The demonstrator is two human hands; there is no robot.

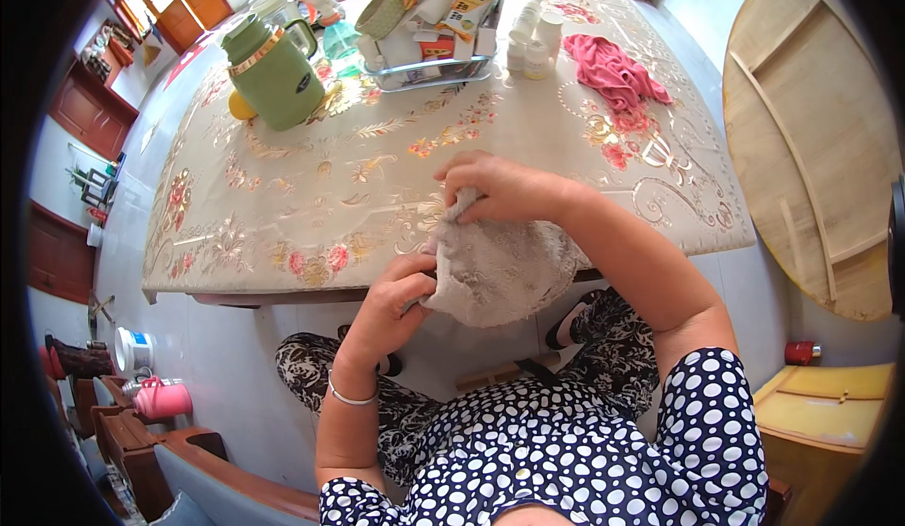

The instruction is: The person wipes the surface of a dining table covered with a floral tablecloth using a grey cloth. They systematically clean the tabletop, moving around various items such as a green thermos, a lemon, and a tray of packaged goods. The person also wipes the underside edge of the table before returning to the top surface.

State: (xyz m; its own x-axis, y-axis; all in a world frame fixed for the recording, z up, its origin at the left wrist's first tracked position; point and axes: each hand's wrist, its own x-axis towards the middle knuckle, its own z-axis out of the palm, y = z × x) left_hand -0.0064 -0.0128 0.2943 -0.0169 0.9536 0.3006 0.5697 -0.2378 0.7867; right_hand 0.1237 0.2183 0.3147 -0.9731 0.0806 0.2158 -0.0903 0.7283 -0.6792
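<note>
Head view shows both hands closed on one pale grey cloth at the near edge of the desk. Fingers of the right hand are curled tight and pinch the cloth's upper corner, which pokes up between them just above the desk edge. Fingers of the left hand are bent around the cloth's left edge, gripping it from the near side; a thin bracelet circles that wrist. The cloth hangs bunched between the two hands, its upper part against the desk edge and its lower part drooping over the person's lap.

Beyond the hands, the desk is covered with a cream cover patterned with pink and gold flowers. Well apart from the cloth, at the far right, lies a crumpled pink rag. Just left of it stand small white bottles, and beside those a clear tray packed with boxes and packets. At the far left stands a green flask with a handle.

Off the desk to the right, a round wooden tabletop leans against the wall, with a small red cup on the floor near it. On the left floor sit a pink jug and a white bucket.
</note>
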